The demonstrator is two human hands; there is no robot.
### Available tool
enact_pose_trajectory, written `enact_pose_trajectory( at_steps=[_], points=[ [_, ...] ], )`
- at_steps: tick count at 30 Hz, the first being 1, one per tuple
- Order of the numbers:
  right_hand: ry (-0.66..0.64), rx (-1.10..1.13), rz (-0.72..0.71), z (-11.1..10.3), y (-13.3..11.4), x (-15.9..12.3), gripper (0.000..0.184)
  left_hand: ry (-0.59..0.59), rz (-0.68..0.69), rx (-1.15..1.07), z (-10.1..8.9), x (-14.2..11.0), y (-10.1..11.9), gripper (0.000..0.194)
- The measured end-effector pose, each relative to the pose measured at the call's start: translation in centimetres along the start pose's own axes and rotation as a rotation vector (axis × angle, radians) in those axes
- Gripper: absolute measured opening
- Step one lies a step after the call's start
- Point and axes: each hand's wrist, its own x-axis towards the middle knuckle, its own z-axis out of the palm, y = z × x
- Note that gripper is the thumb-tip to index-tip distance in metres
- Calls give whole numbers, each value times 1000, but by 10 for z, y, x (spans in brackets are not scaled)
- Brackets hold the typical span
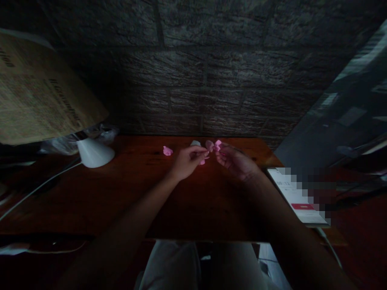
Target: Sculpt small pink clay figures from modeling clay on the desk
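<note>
My left hand is closed, its thumb and forefinger pinched at the edge of a dull pink piece. Close beside it, my right hand grips a brighter pink piece with its fingers curled. The two pieces are nearly touching; whether they are joined I cannot tell. Another bit of pink shows just under my left fingertips, held or lying on the table. A crumpled-looking pink lump lies on the wood to the left. Behind my left hand sits a small whitish object, partly hidden.
A lamp with a white base and printed shade stands at the left, its cable crossing the wooden table. A lit phone or tablet lies by the right edge, with a cable. A dark brick wall rises behind.
</note>
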Motion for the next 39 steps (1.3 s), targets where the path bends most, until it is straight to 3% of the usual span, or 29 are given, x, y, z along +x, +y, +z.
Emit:
enact_pose_trajectory(
  at_steps=[7, 19, 39],
  points=[
    [-2, -28, -4, 2, 6, 2, 16, 36, -128, -171, 0, -1, 3, 21],
    [-64, -71, -37, 2, 7, 0, 17, 74, -118, -227, 1, -1, 3, 22],
    [-52, -108, -53, -3, 10, 3, 20, 87, -86, -218, 2, 0, 1, 21]
  ],
)
